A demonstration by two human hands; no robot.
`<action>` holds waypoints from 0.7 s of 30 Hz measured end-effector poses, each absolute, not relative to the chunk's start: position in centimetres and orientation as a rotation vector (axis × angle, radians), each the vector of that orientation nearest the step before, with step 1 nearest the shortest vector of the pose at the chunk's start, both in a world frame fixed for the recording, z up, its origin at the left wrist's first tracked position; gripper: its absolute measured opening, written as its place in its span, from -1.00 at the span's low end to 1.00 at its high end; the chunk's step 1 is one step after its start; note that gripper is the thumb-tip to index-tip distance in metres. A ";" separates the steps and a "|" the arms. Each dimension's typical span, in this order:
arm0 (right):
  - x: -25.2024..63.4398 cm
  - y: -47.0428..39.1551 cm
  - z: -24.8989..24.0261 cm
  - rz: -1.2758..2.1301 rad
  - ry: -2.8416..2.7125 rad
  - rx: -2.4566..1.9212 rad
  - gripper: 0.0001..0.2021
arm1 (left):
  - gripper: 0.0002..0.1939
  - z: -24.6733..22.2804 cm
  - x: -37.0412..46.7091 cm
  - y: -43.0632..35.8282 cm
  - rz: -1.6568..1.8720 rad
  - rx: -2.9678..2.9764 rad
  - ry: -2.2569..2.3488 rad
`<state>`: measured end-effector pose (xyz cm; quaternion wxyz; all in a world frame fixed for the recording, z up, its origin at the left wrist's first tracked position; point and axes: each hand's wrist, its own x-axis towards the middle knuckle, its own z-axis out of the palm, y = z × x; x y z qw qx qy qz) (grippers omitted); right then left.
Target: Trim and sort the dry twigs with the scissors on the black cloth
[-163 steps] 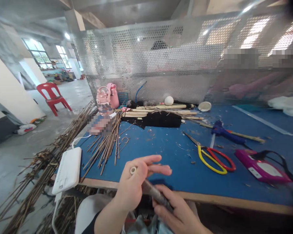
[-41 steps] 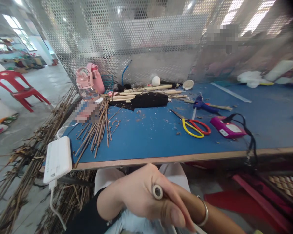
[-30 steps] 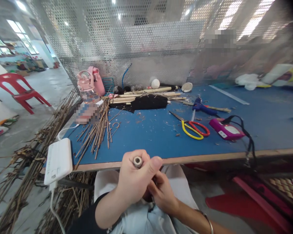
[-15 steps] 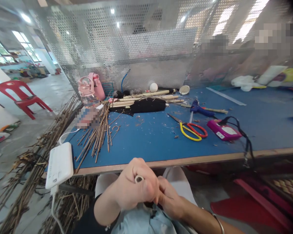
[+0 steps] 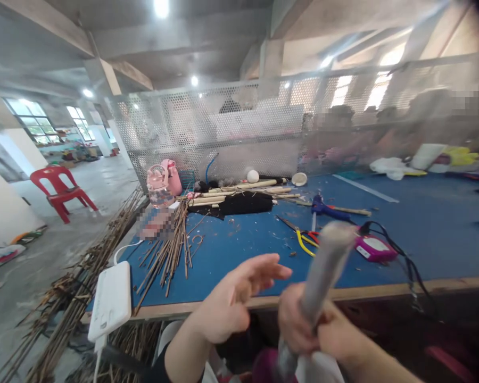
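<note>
Nearest, right hand (image 5: 299, 319): it is wrapping its fingers around the stick, in front of the table's near edge.
Stick (image 5: 323, 271): blurred and grey, it is standing tilted in the right fist, its upper end leaning to the right and covering part of the scissors behind.
Left hand (image 5: 231, 303): it is holding nothing, fingers reaching forward and thumb spread wide of them, just beside the right hand but apart from the stick.
Power bank (image 5: 110, 300): white, it is lying over the near left corner of the table (image 5: 443, 244), while a cable (image 5: 99, 356) is trailing down from it.
Twigs (image 5: 175, 244): they are fanning out to the right of the power bank.
Scissors (image 5: 305, 242): they are lying between the twigs and the purple box (image 5: 375, 247).
Glue gun (image 5: 327, 207): blue, it is resting beyond the scissors.
Cloth (image 5: 247, 203): black, it is lying in front of pale canes (image 5: 255, 185).
Ball (image 5: 253, 175): white, it is sitting behind them.
Screen (image 5: 207, 122): perforated, it is standing behind everything on the table.
</note>
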<state>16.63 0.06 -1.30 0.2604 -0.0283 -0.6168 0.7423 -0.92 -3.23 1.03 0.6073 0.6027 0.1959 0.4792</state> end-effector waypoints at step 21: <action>11.7 3.7 3.8 1.125 -1.081 -0.040 -0.61 | -0.68 2.1 -0.1 1.5 1.643 0.173 0.482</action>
